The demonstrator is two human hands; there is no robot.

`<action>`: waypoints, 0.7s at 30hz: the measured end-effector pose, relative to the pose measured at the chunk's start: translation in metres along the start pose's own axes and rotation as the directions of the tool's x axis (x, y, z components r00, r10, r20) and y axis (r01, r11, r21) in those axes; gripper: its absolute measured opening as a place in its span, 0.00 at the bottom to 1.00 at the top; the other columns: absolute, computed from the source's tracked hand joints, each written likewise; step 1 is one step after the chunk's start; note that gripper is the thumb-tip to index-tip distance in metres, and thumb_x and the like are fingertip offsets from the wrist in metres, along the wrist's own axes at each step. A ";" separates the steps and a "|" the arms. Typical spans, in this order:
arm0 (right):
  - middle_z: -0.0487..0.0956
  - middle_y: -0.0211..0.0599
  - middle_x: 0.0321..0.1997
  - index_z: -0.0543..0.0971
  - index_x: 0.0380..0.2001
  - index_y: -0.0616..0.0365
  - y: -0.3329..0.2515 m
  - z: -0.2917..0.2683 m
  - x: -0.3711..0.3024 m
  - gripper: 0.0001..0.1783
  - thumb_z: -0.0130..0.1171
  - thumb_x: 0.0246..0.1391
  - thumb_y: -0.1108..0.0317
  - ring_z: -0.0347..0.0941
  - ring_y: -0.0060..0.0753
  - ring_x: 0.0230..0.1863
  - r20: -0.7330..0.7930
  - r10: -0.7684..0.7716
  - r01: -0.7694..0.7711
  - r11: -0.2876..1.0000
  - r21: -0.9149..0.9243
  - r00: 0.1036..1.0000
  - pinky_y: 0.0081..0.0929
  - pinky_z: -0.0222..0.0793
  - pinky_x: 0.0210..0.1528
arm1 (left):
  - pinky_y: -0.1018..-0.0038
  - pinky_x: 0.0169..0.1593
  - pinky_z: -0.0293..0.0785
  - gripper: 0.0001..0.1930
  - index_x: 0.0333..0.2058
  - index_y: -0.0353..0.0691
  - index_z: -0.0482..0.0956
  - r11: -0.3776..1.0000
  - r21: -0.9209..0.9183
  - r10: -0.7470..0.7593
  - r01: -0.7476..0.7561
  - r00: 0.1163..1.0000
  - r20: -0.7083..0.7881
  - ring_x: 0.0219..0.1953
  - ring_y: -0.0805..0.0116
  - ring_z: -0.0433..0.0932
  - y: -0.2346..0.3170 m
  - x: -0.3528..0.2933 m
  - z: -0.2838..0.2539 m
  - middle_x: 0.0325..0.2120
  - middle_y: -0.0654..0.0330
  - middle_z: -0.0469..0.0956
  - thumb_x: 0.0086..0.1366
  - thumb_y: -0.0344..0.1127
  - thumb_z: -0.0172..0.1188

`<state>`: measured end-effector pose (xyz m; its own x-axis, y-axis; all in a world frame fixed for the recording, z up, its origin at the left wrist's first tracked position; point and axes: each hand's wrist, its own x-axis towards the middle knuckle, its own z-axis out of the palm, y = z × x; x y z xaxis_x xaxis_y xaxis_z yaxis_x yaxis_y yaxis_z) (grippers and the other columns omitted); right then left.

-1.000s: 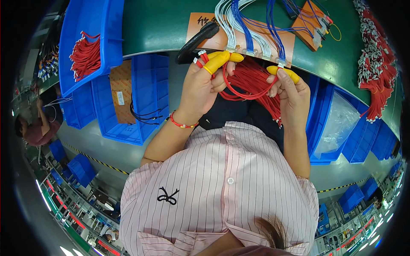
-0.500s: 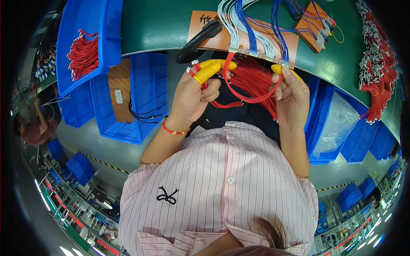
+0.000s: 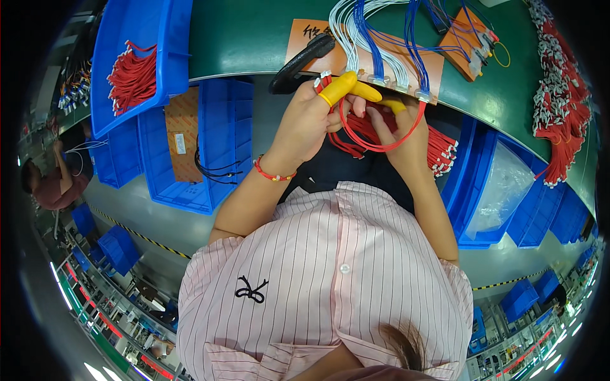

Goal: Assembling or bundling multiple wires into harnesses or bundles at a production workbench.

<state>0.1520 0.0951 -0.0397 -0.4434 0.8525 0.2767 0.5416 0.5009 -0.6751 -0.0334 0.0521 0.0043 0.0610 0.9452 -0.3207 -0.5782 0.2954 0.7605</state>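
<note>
My left hand (image 3: 311,120) is closed, with yellow finger covers on the thumb and a finger. Short red cables (image 3: 323,81) with white plugs stick out of its grip. A looped red cable (image 3: 387,149) hangs from a connector (image 3: 422,96) at the board's right end round to my left fingers. My right hand (image 3: 401,130), also wearing a yellow cover, is bent inward behind this loop, close to the left fingers. Its fingertips are partly hidden, and what they pinch cannot be made out. Below the hands a thick bundle of red cables (image 3: 443,151) lies across my lap.
An orange board (image 3: 305,47) with white wires (image 3: 343,38) and blue wires (image 3: 416,57) sits at the green table's edge, beside a black curved handle-like piece (image 3: 298,65). Blue bins (image 3: 171,51) stand left, more at right. Red cables (image 3: 559,127) pile up far right.
My right hand has left the connector at the board's right end and moved left, behind the loop. My left hand has shifted slightly right and up. The bundle's white ends now show at right.
</note>
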 end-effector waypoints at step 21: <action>0.76 0.29 0.31 0.74 0.38 0.63 -0.038 -0.039 -0.007 0.06 0.56 0.59 0.74 0.71 0.17 0.33 0.253 0.309 -0.393 0.586 0.708 0.917 0.16 0.68 0.38 | 0.83 0.19 0.44 0.14 0.36 0.37 0.71 0.818 -0.481 -0.247 0.316 0.948 0.202 0.15 0.84 0.50 -0.022 -0.054 0.020 0.16 0.72 0.55 0.73 0.42 0.43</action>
<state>0.1619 0.0756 0.0105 -0.4199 0.8985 -0.1280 -0.0142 -0.1475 -0.9890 -0.0077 -0.0025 0.0167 0.3652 0.8511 -0.3772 -0.8449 0.4731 0.2495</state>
